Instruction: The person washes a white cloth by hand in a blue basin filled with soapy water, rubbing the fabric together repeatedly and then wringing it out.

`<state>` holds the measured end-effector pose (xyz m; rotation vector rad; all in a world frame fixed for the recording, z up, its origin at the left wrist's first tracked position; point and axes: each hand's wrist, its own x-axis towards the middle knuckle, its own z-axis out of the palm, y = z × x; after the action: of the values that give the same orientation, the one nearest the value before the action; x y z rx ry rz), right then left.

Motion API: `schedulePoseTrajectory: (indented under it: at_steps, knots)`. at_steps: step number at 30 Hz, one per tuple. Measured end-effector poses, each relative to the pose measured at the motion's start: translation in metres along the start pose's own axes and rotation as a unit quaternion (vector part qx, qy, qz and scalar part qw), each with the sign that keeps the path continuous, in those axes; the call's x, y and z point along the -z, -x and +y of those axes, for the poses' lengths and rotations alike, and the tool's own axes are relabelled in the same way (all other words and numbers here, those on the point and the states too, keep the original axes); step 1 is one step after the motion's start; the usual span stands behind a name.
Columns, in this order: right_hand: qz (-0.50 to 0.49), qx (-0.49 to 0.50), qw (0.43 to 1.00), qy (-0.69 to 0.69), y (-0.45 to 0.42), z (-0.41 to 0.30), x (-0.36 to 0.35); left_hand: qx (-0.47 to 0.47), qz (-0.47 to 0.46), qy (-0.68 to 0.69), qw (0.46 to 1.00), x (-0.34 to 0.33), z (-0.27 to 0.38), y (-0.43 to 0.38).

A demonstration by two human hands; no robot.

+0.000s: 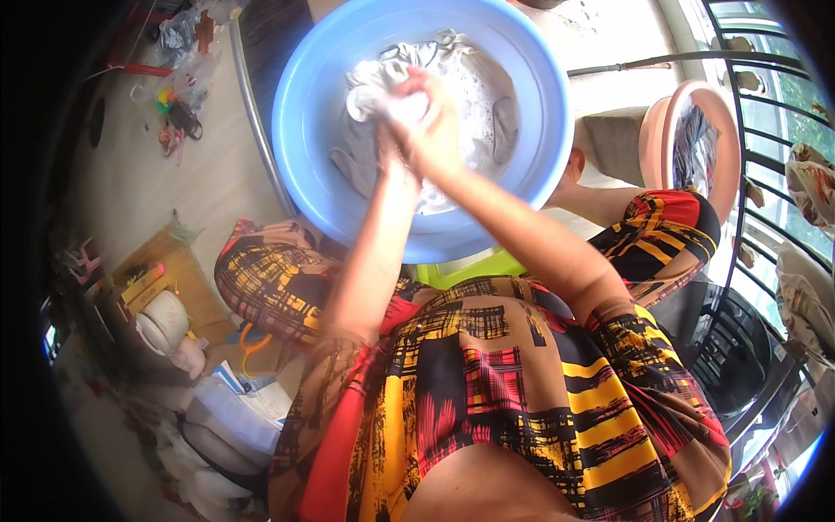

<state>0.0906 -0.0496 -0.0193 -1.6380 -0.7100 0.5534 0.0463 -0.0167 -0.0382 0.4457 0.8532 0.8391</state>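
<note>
In front of me stands a wide blue plastic basin (292, 140) holding foamy water (475, 124) and soaked pale cloth (355, 166). Over its middle, my left hand (394, 153) and my right hand (436, 134) press together around a bunched, light-coloured wet cloth (368, 88). The right hand lies partly over the left and hides some of its fingers. Motion blurs both hands at the fingertips. More of the fabric trails from the hands toward the basin's far side, and a grey fold (505, 127) shows at the right inside wall.
A pinkish tub (654, 147) with dark clothes stands at the right beside a grey block (613, 140), near a barred window (763, 130). Bright green plastic (456, 271) shows under the basin. Cardboard (196, 287), a white container (163, 323) and plastic bags (179, 39) lie on the left.
</note>
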Motion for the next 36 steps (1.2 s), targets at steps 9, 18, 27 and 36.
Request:
schedulePoseTrajectory:
  at_steps: [9, 18, 27, 36]
  knots:
    - [-0.011, 0.086, 0.996, 0.019, 0.029, -0.002, -0.007, 0.068, -0.112, 0.054, 0.99, 0.022, 0.016, -0.01]
    - [0.076, -0.129, 0.977, -0.148, -0.016, 0.021, 0.004, 0.087, -0.033, 0.043, 0.995, 0.008, 0.002, 0.002]
    - [0.133, -0.063, 0.987, -0.067, -0.03, 0.026, 0.004, 0.113, -0.098, 0.089, 0.985, 0.026, -0.009, -0.006]
    - [-0.026, -0.095, 0.994, -0.044, 0.013, 0.024, -0.004, 0.096, -0.023, 0.041, 0.994, 0.015, -0.004, 0.004]
